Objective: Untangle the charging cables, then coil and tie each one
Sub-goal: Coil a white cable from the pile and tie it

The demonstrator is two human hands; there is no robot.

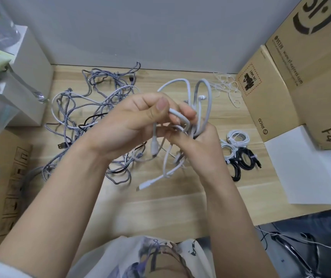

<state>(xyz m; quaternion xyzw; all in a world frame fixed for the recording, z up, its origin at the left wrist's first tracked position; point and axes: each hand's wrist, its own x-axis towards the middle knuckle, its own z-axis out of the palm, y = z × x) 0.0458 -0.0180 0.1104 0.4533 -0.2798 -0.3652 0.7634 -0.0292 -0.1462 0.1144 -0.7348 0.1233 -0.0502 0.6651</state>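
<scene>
Both the left hand (132, 119) and right hand (196, 145) grip the white cable (182, 83) above the table (160, 203); keep loops even, ends free of the tangle (92, 101) behind.

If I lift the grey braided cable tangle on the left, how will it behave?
The grey braided tangle would probably come up floppy: its strands lie in loose curves. It likely lifts as one clump, dragging the black cable that runs through it. It looks light, and braid seems unlikely to slip.

Pale wooden desk (160, 207) against grey wall (140, 27)
</scene>
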